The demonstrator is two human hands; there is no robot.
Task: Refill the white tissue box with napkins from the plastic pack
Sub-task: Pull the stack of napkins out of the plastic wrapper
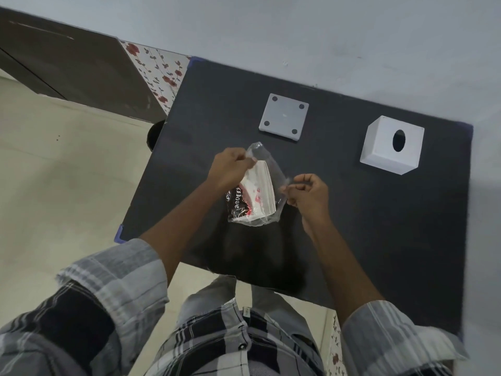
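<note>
A clear plastic pack (253,210) with a dark printed label holds a stack of white napkins (261,189) in the middle of the black table (379,240). My left hand (230,168) pinches the pack's open top edge on the left. My right hand (307,192) pinches the plastic on the right side, pulling the opening apart. The white tissue box (391,145) with an oval slot stands at the far right. Its white base plate (283,117) with dark round feet lies upside down behind the pack.
The table stands against a pale wall (298,28). A dark cabinet (67,66) with a floral panel is at the far left, past the table's left edge. The floor (54,185) lies to the left and below.
</note>
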